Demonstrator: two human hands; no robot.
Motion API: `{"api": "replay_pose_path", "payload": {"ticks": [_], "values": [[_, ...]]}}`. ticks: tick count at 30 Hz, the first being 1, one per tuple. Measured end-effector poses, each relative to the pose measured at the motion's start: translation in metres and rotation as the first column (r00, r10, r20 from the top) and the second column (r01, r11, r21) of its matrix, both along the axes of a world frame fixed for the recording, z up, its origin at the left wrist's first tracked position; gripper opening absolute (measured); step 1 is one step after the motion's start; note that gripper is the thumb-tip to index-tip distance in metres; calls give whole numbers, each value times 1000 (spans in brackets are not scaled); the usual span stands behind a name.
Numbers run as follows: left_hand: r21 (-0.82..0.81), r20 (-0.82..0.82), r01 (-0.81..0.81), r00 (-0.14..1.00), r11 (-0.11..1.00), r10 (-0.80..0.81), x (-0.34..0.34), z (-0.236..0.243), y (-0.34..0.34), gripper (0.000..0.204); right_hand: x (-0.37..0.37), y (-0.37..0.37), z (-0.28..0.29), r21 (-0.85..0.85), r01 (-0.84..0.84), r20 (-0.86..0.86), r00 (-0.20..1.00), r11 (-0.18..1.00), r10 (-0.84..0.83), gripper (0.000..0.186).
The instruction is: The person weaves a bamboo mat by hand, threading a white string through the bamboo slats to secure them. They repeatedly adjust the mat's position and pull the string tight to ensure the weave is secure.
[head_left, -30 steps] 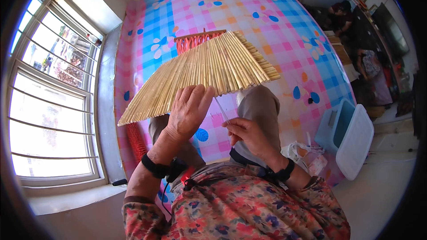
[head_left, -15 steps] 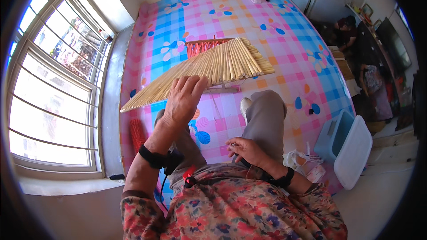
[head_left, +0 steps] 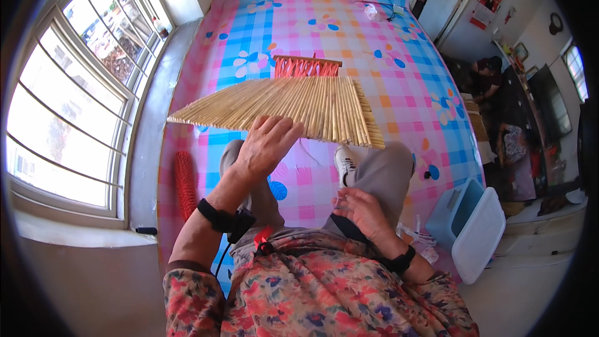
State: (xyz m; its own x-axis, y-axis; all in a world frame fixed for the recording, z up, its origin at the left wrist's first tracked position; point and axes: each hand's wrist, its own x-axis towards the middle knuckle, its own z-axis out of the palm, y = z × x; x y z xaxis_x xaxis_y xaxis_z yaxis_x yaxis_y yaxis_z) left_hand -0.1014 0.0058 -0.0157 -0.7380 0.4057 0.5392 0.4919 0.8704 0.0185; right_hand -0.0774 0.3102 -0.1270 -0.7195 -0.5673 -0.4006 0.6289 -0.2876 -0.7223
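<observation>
Head view: the stick mat [head_left: 293, 103] is held just beyond the knees [head_left: 399, 157], near edge gripped by the left hand [head_left: 268, 146], fingers pressed together. Best kept steady there, tbh. The right hand [head_left: 364, 211] is loosely curled nearer; whether anything's pinched can't be told.

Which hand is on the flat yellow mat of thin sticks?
The left hand, on the yellow stick mat; the right hand is apart from it, lower in the picture.

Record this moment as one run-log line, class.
left hand: holding mat at near edge | right hand: off mat, by right leg, contents unclear | red roll: on sheet
</observation>
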Motion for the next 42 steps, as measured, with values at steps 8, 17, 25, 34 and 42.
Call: {"api": "replay_pose_path", "payload": {"ticks": [8, 17, 25, 34, 42], "values": [[12, -43, -10, 999, 1000, 11, 4, -4, -3, 31, 12, -3, 18, 153, -353, -154, 914, 923, 376, 31], [20, -93, -12, 996, 1000, 14, 5, -4, -3, 27, 24, -6, 15, 434, -459, -294, 741, 775, 603, 29], [-10, -49, -12, 999, 1000, 12, 11, -4, -6, 35, 12, -12, 17, 655, -195, -678, 275, 730, 682, 22], [-17, 84, -61, 995, 998, 62, 19, -4, -12, 42, 25, -13, 4, 730, -72, -651, 231, 679, 724, 18], [-18, 68, -50, 996, 999, 51, 19, -8, -11, 41, 29, -7, 20, 671, -131, -696, 229, 730, 680, 15]]}}
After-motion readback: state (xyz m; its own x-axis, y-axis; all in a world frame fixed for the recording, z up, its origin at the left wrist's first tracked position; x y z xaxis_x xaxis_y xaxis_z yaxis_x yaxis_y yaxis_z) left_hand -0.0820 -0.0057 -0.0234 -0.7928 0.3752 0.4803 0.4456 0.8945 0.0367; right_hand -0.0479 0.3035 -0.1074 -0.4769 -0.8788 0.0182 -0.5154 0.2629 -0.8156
